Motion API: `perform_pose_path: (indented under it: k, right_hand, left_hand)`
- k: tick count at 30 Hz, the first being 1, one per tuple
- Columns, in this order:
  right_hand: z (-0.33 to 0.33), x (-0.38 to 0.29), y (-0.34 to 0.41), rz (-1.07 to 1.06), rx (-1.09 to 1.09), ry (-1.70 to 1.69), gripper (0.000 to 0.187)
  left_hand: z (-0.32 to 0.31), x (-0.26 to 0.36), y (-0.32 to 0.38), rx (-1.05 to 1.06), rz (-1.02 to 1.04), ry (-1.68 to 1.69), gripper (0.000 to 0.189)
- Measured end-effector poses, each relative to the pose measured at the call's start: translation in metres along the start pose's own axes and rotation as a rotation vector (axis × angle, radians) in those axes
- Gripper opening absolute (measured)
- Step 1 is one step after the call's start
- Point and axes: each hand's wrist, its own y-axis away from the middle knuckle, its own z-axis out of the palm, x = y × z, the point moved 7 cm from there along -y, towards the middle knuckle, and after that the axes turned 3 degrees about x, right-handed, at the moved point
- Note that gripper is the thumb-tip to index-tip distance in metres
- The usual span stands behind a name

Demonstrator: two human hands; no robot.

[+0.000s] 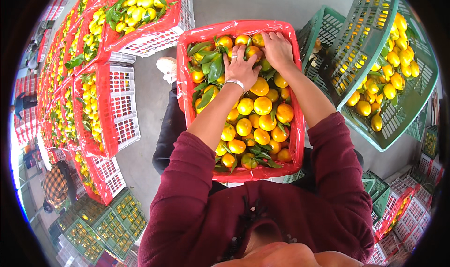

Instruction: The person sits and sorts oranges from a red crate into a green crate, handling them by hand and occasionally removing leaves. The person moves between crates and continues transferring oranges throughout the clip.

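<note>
A crate lined with red plastic film (pixel 297 126), filled with orange citrus fruit (pixel 262 105) and green leaves (pixel 216 68), stands before me between my legs. My left hand (pixel 242 69), with a ring and a bracelet at its wrist, lies spread on the fruit near the far side, its fingers over an orange fruit. Close by on the right, my right hand (pixel 278 50) rests at the far right corner of the crate, its fingertips against another fruit. Some fingertips are hidden among the fruit, so a firm grip cannot be told.
Red-lined white crates (pixel 123 107) of fruit stand in rows at left. A tilted green plastic crate (pixel 415 101) holds loose fruit at right, beside another green crate (pixel 325 27). Stacked green crates (pixel 121 221) stand lower left. A person in a checked shirt (pixel 55 186) is at far left.
</note>
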Motion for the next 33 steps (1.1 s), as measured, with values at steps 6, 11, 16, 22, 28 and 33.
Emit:
perform_pose_path:
  k: [6, 11, 16, 22, 28, 33]
  right_hand:
    - [-0.028, 0.006, 0.014, 0.102, -0.026, -0.217, 0.053]
    - [-0.096, 0.026, 0.060, -0.052, 0.133, -0.456, 0.049]
    - [-0.180, 0.058, 0.120, -0.019, 0.002, -0.468, 0.048]
    - [-0.237, 0.088, 0.155, 0.030, 0.073, -0.525, 0.040]
    - [-0.267, 0.276, 0.214, 0.787, 0.717, -0.509, 0.018]
    - [-0.199, 0.382, 0.294, 1.062, 0.162, 0.055, 0.034]
  left_hand:
    - [-0.004, 0.000, 0.002, -0.032, 0.014, 0.115, 0.063]
    - [-0.007, -0.008, -0.004, 0.147, 0.048, 0.006, 0.075]
    - [-0.011, -0.017, -0.033, -0.043, -0.117, -0.111, 0.087]
    - [-0.015, -0.027, -0.052, -0.193, -0.055, -0.010, 0.064]
    - [0.002, -0.028, -0.046, -0.012, -0.032, -0.049, 0.060]
    - [0.008, -0.015, -0.039, 0.085, -0.012, -0.025, 0.060]
